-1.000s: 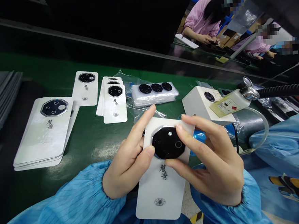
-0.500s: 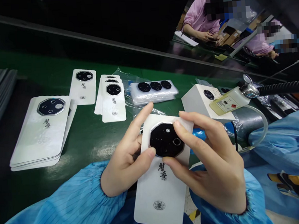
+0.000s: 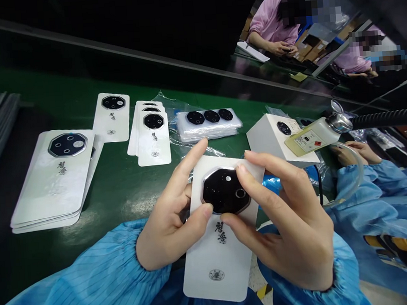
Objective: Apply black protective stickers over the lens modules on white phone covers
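Observation:
Between my hands is a white phone back cover point(image 3: 216, 258) with dark lettering and a round emblem, tilted toward me. Near its top sits a black octagonal camera lens plate point(image 3: 223, 193) in a silvery frame. My left hand point(image 3: 175, 219) grips the cover's left edge, its thumb at the plate's lower left corner and the index finger stretched upward. My right hand point(image 3: 288, 216) has its thumb below the plate and a finger on its upper right corner; another finger reaches the cover's top right edge. The fingers behind the cover are hidden.
Stacked white covers point(image 3: 53, 191) lie at left, more covers point(image 3: 154, 144) behind. A pack of black lens plates point(image 3: 208, 126) lies on plastic. A white box point(image 3: 267, 136) and a bottle of yellowish liquid point(image 3: 310, 138) stand right. A co-worker's blue sleeve point(image 3: 363, 192) is beside me.
My hands keep nearly the same grip; the cover's lower end has risen slightly. At right, the neighbouring co-worker's hands have come into view behind the bottle.

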